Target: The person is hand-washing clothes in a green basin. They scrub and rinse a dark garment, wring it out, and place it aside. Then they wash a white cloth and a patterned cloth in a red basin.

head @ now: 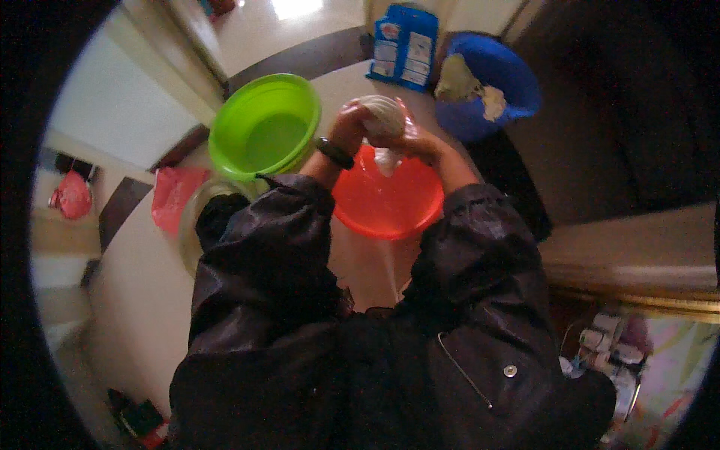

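Note:
A bunched-up whitish cloth (383, 109) is gripped between my two hands above a red plastic basin (388, 208). My left hand (350, 122), with a dark band at the wrist, closes around its left side. From the right, my right hand (417, 138) wraps the same cloth. A loose end of it hangs down over the basin. The basin stands on the floor in front of me, its far part hidden by my hands and forearms.
Left of the red basin is a bright green basin (230, 152). Beyond stand a blue printed packet (406, 50) and a blue tub (517, 84) holding pale cloths (458, 79). A pink-red bag (175, 194) lies at left, beside a pale round container (191, 230) partly behind my sleeve.

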The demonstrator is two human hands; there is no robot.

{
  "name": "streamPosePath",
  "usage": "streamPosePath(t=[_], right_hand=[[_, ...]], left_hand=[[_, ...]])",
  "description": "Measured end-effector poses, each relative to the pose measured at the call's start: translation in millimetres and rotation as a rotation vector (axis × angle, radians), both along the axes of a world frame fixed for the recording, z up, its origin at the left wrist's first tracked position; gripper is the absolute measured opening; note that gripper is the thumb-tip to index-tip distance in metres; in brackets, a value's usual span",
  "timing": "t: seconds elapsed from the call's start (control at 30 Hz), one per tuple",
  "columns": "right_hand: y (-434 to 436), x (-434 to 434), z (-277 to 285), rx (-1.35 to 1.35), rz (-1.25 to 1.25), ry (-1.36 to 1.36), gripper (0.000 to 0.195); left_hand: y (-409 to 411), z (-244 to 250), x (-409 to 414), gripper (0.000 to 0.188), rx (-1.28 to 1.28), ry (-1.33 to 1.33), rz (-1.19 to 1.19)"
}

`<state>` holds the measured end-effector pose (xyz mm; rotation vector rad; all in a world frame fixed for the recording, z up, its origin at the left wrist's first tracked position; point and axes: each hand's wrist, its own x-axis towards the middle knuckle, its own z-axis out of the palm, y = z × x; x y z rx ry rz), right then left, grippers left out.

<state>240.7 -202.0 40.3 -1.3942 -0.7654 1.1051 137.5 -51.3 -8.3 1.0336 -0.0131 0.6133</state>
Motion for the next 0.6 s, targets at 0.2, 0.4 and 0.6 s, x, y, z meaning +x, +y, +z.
streamPosePath(t=[0.2, 0.4, 0.6], right_hand=[[21.7, -19.5, -3.6, -0.121, -0.012, -0.172, 0.065], [29.8, -21.3, -26.7, -0.010, 0.034, 0.088, 0.051], [31.4, -19.9, -27.9, 0.082, -0.005, 0.132, 0.041]], left_hand=[[-6.5, -2.0, -17.8, 0.032, 0.449, 0.005, 0.287], [-13.2, -1.6, -30.3, 0.034, 0.178, 0.151, 0.147], [-12.3, -11.7, -36.9, 0.041, -0.368, 0.135, 0.180]])
